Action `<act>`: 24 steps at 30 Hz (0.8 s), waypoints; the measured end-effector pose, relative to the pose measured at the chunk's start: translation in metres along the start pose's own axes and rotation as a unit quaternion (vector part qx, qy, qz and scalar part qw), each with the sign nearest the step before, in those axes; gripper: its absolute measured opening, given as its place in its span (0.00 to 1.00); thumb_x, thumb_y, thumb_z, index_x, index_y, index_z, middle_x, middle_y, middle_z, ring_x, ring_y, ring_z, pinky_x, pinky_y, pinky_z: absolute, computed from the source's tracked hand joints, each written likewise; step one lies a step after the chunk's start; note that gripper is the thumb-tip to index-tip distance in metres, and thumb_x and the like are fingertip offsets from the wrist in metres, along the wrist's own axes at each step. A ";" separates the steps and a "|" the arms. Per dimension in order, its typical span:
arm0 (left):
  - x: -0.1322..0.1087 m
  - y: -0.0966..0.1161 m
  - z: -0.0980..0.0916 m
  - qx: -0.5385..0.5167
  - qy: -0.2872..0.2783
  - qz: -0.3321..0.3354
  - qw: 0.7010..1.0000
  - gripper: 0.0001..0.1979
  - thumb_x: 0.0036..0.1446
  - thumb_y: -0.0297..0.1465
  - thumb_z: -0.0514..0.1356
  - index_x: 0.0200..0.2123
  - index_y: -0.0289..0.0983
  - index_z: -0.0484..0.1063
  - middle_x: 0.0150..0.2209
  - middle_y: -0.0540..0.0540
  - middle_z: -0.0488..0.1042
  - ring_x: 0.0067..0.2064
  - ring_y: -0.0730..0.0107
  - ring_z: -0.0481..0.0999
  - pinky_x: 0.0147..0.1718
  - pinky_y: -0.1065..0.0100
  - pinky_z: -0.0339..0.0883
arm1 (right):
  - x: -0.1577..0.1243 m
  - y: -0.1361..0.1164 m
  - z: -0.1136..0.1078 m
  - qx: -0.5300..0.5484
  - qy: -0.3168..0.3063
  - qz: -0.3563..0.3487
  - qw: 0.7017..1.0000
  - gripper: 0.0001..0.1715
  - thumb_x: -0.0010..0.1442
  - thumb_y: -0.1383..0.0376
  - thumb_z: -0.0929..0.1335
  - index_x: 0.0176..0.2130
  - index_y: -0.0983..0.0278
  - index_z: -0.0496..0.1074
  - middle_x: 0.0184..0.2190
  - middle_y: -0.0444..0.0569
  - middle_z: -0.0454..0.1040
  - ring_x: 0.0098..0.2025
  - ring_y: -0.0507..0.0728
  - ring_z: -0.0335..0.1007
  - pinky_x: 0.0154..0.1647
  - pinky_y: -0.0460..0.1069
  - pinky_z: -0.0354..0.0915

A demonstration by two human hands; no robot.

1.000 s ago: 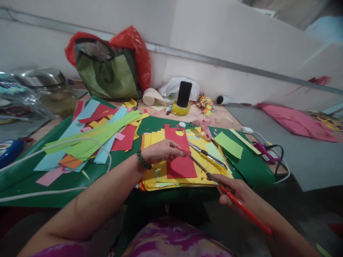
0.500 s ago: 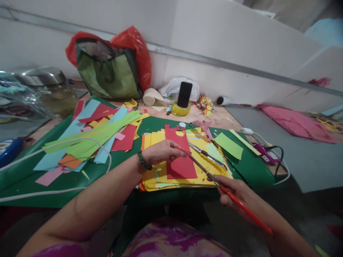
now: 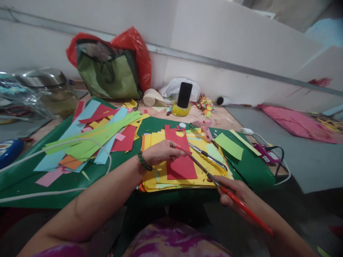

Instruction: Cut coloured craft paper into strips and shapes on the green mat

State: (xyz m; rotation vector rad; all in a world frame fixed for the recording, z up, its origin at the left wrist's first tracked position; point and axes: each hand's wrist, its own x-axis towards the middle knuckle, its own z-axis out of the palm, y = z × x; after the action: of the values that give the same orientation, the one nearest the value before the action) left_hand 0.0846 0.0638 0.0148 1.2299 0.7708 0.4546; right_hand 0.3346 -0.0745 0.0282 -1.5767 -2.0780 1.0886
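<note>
My left hand (image 3: 167,150), with a dark green bead bracelet (image 3: 144,161) on its wrist, pinches a small piece of red paper (image 3: 181,149). The tips of red-handled scissors (image 3: 245,207) reach this piece beside my fingertips. My right hand (image 3: 237,189) is wrapped round the scissors, which appear edge-on, so how far the blades are apart cannot be told. Beneath both hands lies a red paper sheet (image 3: 182,167) with cut-outs at its far end. It rests on a stack of yellow paper (image 3: 154,178). A utility knife (image 3: 209,157) lies on the stack between my hands.
Coloured paper strips (image 3: 88,139) cover the left of the green mat (image 3: 152,125). A white cable (image 3: 53,192) crosses there. Behind the stack are a pink glue gun (image 3: 205,128) and a phone (image 3: 184,94) propped on a tape roll (image 3: 181,110). A green bag (image 3: 109,75) stands against the wall.
</note>
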 end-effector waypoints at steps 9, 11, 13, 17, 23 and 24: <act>-0.004 0.007 0.004 -0.003 0.008 -0.020 1.000 0.06 0.45 0.30 0.66 0.22 0.33 0.77 0.14 0.54 0.62 0.19 0.80 0.56 0.20 0.73 0.49 | 0.000 -0.001 0.003 0.024 -0.003 0.002 1.000 0.38 0.57 0.36 0.60 0.41 0.65 0.73 0.24 0.43 0.60 0.25 0.50 0.49 0.23 0.46 0.52; -0.004 0.007 0.004 0.002 0.016 -0.024 1.000 0.06 0.45 0.30 0.66 0.21 0.33 0.76 0.14 0.53 0.63 0.19 0.79 0.57 0.20 0.73 0.50 | 0.001 -0.001 0.003 0.028 0.004 0.000 1.000 0.35 0.58 0.38 0.61 0.39 0.65 0.74 0.24 0.43 0.61 0.25 0.50 0.50 0.23 0.45 0.52; -0.003 0.006 0.003 0.004 0.017 -0.026 1.000 0.06 0.45 0.30 0.66 0.21 0.33 0.76 0.14 0.53 0.64 0.19 0.79 0.58 0.20 0.73 0.50 | 0.001 -0.001 0.004 0.029 0.007 0.000 1.000 0.34 0.58 0.38 0.62 0.37 0.65 0.74 0.23 0.42 0.59 0.24 0.50 0.49 0.22 0.45 0.51; -0.001 0.003 0.000 -0.002 0.006 -0.028 1.000 0.07 0.44 0.32 0.67 0.22 0.32 0.77 0.14 0.53 0.64 0.19 0.80 0.57 0.20 0.73 0.49 | 0.000 -0.001 0.005 0.021 0.007 0.001 1.000 0.35 0.57 0.37 0.61 0.37 0.65 0.73 0.21 0.40 0.58 0.23 0.50 0.50 0.22 0.45 0.51; 0.000 0.000 -0.001 -0.002 0.012 -0.030 0.999 0.10 0.40 0.34 0.70 0.23 0.32 0.78 0.15 0.52 0.66 0.19 0.79 0.60 0.20 0.73 0.51 | 0.003 -0.006 0.006 -0.026 0.025 0.012 0.999 0.34 0.57 0.40 0.62 0.40 0.66 0.75 0.24 0.44 0.68 0.25 0.52 0.59 0.25 0.45 0.58; 0.000 0.000 -0.001 -0.002 0.011 -0.030 0.999 0.10 0.39 0.34 0.70 0.23 0.32 0.78 0.15 0.52 0.67 0.19 0.79 0.60 0.20 0.73 0.51 | 0.003 -0.005 0.006 -0.032 0.030 0.016 0.999 0.34 0.57 0.40 0.62 0.41 0.66 0.76 0.25 0.45 0.70 0.26 0.53 0.61 0.25 0.46 0.60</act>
State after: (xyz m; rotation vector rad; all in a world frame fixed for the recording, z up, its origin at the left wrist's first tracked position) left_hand 0.0837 0.0650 0.0148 1.1972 0.8237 0.4206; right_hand 0.3260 -0.0744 0.0269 -1.6566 -2.0736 0.9822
